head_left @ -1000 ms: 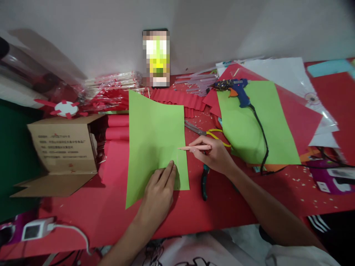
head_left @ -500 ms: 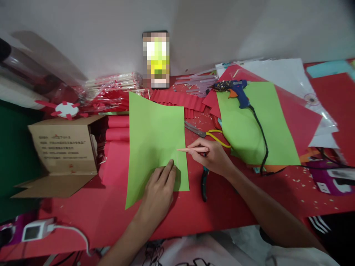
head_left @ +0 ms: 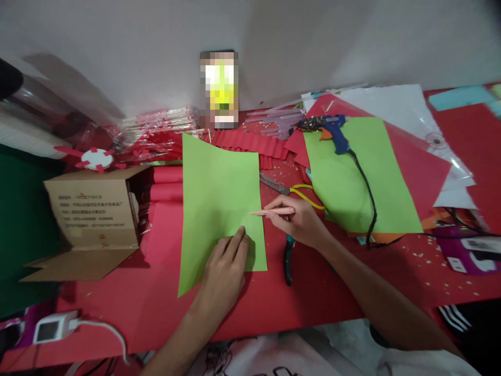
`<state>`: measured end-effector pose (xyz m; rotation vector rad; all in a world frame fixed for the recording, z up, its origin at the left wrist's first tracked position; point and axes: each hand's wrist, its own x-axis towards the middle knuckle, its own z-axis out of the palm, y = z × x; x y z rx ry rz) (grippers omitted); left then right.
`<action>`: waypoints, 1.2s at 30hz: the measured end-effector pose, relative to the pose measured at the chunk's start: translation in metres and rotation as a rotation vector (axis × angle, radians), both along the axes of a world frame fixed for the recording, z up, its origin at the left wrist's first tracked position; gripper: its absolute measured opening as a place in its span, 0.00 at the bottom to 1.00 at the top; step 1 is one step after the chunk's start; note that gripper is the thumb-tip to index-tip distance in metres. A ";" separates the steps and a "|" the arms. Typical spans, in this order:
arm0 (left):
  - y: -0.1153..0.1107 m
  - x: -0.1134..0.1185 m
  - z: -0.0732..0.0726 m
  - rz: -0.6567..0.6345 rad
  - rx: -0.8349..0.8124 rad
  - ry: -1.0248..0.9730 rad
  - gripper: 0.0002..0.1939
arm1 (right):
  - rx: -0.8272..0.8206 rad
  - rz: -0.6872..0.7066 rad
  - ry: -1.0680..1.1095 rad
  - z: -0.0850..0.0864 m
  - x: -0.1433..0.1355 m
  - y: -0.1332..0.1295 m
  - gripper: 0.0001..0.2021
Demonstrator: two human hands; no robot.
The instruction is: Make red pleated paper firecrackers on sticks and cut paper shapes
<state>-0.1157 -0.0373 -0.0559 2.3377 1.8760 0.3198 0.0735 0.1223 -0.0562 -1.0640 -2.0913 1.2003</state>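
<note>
A green sheet of paper [head_left: 219, 203] lies in front of me, its left side raised and curved. My left hand [head_left: 227, 261] rests flat on its lower part, fingers stretched out and holding nothing. From the right, my right hand [head_left: 293, 219] grips a light wooden pencil [head_left: 279, 211], whose tip touches the sheet near its right edge. Just beyond that hand lie scissors with yellow handles [head_left: 305, 196]. Dark green-handled pliers [head_left: 288, 261] lie below it, partly covered by the hand.
A blue glue gun [head_left: 336, 133] lies on another green sheet [head_left: 376, 177] at the right. A phone [head_left: 219, 89] leans on the wall. An open cardboard box [head_left: 94, 214], a white charger [head_left: 55, 328] and red rolls [head_left: 166, 191] are at the left.
The whole view has shifted slightly. The hands, pencil and green sheet keep nearly the same places relative to each other.
</note>
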 end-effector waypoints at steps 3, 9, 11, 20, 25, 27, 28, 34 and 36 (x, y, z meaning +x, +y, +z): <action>0.001 0.000 0.001 -0.006 0.010 0.012 0.29 | -0.025 0.021 0.037 0.000 0.001 0.001 0.04; -0.006 0.003 0.003 -0.008 0.000 0.038 0.31 | -0.058 -0.067 0.116 0.000 0.002 0.002 0.06; -0.009 0.004 0.004 -0.009 -0.013 0.042 0.32 | -0.023 -0.074 0.105 -0.001 0.002 0.002 0.06; 0.001 -0.001 -0.001 -0.032 -0.021 0.023 0.31 | 0.044 -0.042 0.041 -0.002 0.000 0.002 0.04; 0.003 0.001 -0.014 -0.008 -0.002 0.167 0.34 | 0.002 -0.054 0.063 -0.002 0.001 0.003 0.04; 0.001 0.002 -0.016 -0.013 -0.017 0.187 0.35 | -0.015 -0.057 0.061 -0.002 0.000 0.003 0.04; 0.000 0.003 -0.016 -0.019 -0.024 0.191 0.36 | -0.023 -0.057 0.059 -0.002 0.000 0.003 0.04; -0.002 0.005 -0.001 -0.029 -0.039 0.219 0.33 | -0.051 -0.039 0.045 -0.001 0.002 0.001 0.04; 0.000 0.004 0.005 -0.042 -0.051 0.234 0.31 | -0.078 0.004 0.048 -0.001 0.003 0.001 0.05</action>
